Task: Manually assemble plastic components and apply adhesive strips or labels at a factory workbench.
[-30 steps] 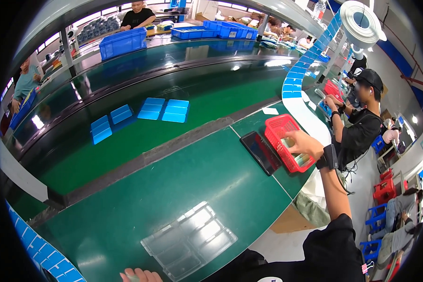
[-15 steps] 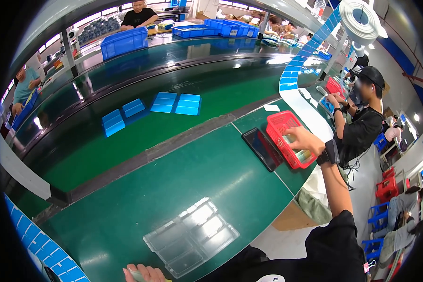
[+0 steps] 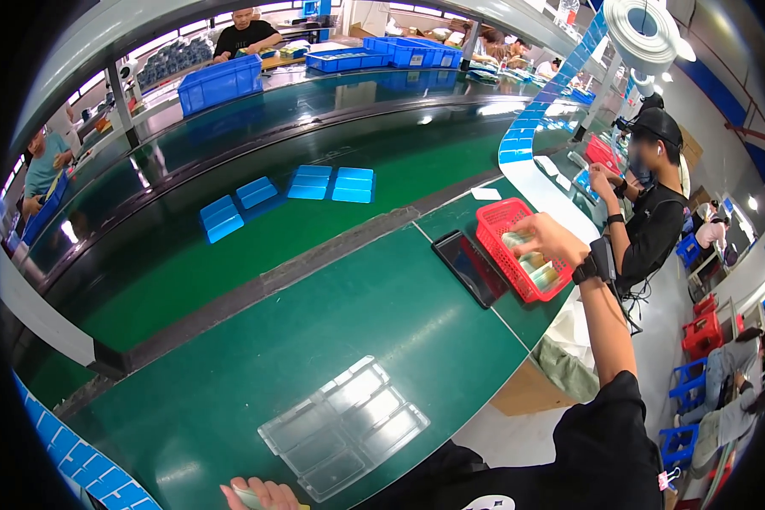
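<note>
Red basket (image 3: 498, 219) of pale pieces (image 3: 542, 274), right hand (image 3: 552, 239) inside.
Whether it pinches one, I cannot tell; the left hand (image 3: 268, 494) curls around a pale item (image 3: 248, 499). Pieces remain basketed, none shows in the plastic tray (image 3: 338, 425): little looks done.

right hand (image 3: 548, 238) is in the red basket (image 3: 495, 223), over pale green pieces (image 3: 542, 275). left hand (image 3: 272, 493) holds a pale item (image 3: 248, 498). clear tray (image 3: 344, 433) lies on green table (image 3: 382, 327).
</note>
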`<state>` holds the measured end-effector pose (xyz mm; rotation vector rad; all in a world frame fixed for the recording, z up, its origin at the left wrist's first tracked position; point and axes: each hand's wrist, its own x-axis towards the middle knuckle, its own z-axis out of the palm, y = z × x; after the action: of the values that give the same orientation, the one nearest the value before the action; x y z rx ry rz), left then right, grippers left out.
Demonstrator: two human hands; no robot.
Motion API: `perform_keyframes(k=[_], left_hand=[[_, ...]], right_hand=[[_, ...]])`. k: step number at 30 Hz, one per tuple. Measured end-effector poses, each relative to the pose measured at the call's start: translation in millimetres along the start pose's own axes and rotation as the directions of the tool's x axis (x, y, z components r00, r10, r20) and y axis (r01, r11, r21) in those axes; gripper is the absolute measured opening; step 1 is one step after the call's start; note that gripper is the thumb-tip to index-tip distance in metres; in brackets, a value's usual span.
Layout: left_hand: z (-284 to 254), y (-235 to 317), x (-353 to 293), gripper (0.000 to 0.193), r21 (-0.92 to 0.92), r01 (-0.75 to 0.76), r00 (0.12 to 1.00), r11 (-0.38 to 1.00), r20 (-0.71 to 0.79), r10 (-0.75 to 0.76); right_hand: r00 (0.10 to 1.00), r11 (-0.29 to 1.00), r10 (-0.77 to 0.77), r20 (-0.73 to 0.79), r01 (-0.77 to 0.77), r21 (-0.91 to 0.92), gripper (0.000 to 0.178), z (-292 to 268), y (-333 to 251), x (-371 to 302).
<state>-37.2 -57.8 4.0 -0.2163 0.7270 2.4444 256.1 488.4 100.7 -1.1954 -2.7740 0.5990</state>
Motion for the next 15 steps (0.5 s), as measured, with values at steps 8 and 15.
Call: perform_keyframes(k=[8,15], left_hand=[[0.9,-0.8,0.5,0.054,0.018,0.003,0.998,1.000,-0.062,-0.002],[0.7,-0.1,-2.4,0.054,0.003,-0.007,0.998,1.000,-0.062,0.007]], right_hand=[[0.979,0.984,-0.172,-0.108,0.166,-0.062,0.056,-15.1,9.8,17.9],[0.983,0.988,-0.142,-0.115,0.147,0.040,0.054,-11.8,7.3,20.3]])
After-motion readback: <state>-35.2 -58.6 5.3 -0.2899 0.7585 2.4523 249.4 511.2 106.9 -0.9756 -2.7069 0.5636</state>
